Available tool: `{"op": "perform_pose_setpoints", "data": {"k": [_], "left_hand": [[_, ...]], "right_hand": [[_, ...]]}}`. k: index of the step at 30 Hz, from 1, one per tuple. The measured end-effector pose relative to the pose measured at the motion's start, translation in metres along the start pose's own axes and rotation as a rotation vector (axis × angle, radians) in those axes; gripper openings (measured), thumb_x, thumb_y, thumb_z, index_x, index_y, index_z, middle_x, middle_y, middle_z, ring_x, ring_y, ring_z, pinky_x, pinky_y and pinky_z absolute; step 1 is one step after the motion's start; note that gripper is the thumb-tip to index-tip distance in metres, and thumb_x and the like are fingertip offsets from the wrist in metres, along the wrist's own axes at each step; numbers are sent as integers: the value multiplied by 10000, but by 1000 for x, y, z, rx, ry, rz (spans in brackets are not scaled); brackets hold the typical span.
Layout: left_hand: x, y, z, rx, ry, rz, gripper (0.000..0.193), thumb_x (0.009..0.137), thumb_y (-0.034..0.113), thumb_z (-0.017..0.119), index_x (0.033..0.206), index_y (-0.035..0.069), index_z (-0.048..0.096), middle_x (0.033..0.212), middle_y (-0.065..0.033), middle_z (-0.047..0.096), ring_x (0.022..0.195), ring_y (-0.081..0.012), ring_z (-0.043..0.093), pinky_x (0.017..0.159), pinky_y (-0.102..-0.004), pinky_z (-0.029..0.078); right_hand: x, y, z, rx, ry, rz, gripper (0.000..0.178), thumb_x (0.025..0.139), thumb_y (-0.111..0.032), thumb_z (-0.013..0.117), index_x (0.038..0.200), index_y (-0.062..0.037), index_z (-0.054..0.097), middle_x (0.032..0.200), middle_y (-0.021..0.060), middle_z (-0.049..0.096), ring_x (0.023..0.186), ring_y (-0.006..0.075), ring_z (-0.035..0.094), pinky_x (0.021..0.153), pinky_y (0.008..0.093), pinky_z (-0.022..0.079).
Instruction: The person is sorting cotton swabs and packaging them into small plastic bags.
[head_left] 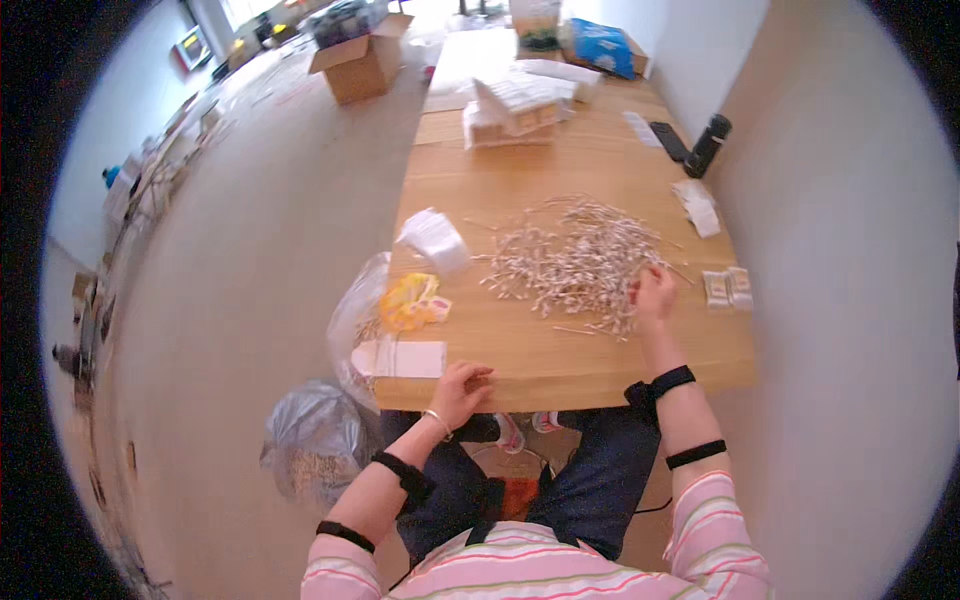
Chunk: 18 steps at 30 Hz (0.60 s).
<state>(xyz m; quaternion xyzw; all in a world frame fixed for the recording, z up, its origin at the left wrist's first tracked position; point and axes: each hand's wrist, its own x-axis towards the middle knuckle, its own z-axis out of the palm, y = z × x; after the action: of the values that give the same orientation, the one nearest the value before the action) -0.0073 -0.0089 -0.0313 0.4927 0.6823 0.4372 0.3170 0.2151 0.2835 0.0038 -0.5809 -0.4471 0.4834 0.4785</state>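
A wide heap of thin pale sticks (pixel 580 262) lies spread on a long wooden table (pixel 520 190). My right hand (pixel 652 296) rests at the heap's right edge, fingers curled into the sticks; whether it grips any is unclear. At the table's near edge sits my left hand (pixel 462 386), fingers bent, next to a flat white paper packet (pixel 400 358). It seems to hold nothing. A yellow and orange wrapper (pixel 412 300) lies just beyond the packet.
A white wad of packets (pixel 434 238) sits left of the heap. Small white packs (pixel 726 288) lie at the right edge. Stacked white boxes (pixel 515 108), a black bottle (pixel 708 144) and a dark remote (pixel 668 140) stand farther back. Plastic bags (pixel 318 440) hang beside the table; a cardboard box (pixel 362 62) sits on the floor.
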Motion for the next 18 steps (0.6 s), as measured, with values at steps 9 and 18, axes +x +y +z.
{"op": "perform_pose_setpoints", "data": {"k": [9,18], "left_hand": [[-1,-6,-1,-219,80,-138,167,786,76,677,951,48,666,872,-80,677,773,-135,633,720,-262,514],[-3,5,-10,-110,122,-52,135,764,79,693,886,31,663,850,-86,661,740,-143,631,682,-272,516]], "right_hand": [[-98,1,193,-794,-639,-1108,318,804,-123,555,1111,-63,607,1096,135,631,1055,307,571,897,401,444],[-112,23,210,-1057,-610,-1369,141,770,-145,520,817,-97,645,949,71,662,1001,234,580,888,382,422]]}}
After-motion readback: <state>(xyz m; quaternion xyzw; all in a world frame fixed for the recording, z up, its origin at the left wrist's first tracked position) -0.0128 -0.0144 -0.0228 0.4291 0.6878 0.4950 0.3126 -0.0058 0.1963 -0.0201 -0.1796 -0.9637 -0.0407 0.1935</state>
